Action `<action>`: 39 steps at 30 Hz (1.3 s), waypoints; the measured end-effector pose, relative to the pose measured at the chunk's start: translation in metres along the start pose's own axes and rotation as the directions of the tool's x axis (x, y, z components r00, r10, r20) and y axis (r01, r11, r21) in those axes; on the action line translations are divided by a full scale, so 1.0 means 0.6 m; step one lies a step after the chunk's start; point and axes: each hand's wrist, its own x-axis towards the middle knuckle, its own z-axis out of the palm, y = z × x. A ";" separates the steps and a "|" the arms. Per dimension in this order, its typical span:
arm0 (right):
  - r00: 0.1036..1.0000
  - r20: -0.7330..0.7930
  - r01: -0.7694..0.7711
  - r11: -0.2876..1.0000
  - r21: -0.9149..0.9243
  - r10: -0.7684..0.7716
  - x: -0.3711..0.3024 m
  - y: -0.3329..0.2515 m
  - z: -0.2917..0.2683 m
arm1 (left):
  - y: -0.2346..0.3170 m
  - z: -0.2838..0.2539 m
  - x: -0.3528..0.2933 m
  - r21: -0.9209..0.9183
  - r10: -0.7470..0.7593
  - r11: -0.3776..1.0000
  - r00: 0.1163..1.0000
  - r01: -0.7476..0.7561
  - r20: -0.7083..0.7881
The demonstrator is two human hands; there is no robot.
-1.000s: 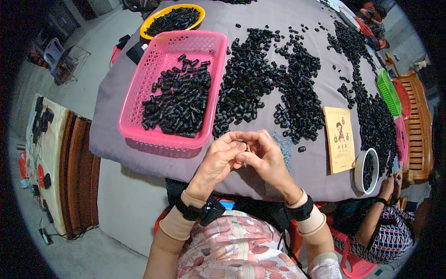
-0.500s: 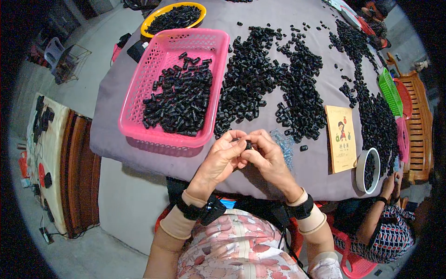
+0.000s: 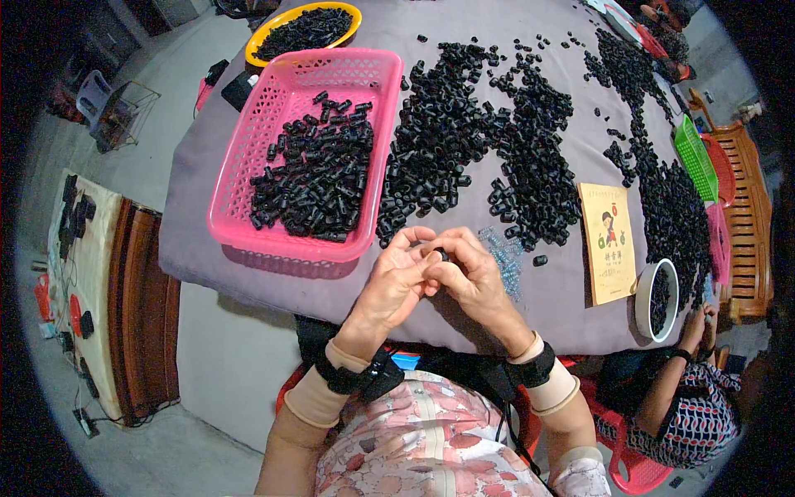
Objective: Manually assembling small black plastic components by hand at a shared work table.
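Observation:
My left hand (image 3: 396,280) and my right hand (image 3: 474,277) meet at the table's near edge, fingers closed together. Between their fingertips is a small black plastic cap (image 3: 442,255), mostly covered by thumbs and fingers. Whether a second small piece is pinched with it is hidden. Just right of my right hand lies a patch of small clear bluish pieces (image 3: 507,269). Loose black caps (image 3: 530,166) spread in heaps beyond both hands. A pink plastic basket (image 3: 222,195), left of my hands, holds many more black caps.
A yellow bowl (image 3: 253,51) of black pieces stands far left. At right are a yellow booklet (image 3: 609,248), a white bowl (image 3: 674,302) and a green basket (image 3: 694,157). Another person's hands (image 3: 702,323) show at the table's right edge. A wooden bench (image 3: 745,224) stands beyond.
My fingers have shifted slightly around the black cap, and less of it shows now. The whole view has moved a little; the basket and heaps look unchanged.

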 end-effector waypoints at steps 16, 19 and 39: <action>1.000 0.022 -0.008 1.000 0.010 0.008 0.000 -0.025 -0.016 | 0.006 0.023 -0.014 0.023 -0.037 0.999 0.994 0.040 -0.102; 0.999 -0.048 -0.003 1.000 0.027 0.004 -0.008 -0.026 -0.043 | 0.013 0.054 -0.028 0.144 0.009 0.990 0.989 0.012 -0.144; 0.981 0.112 0.190 0.708 -0.680 -0.155 -0.019 0.003 -0.032 | 0.072 0.088 -0.019 0.692 0.179 0.722 0.967 -0.005 -0.180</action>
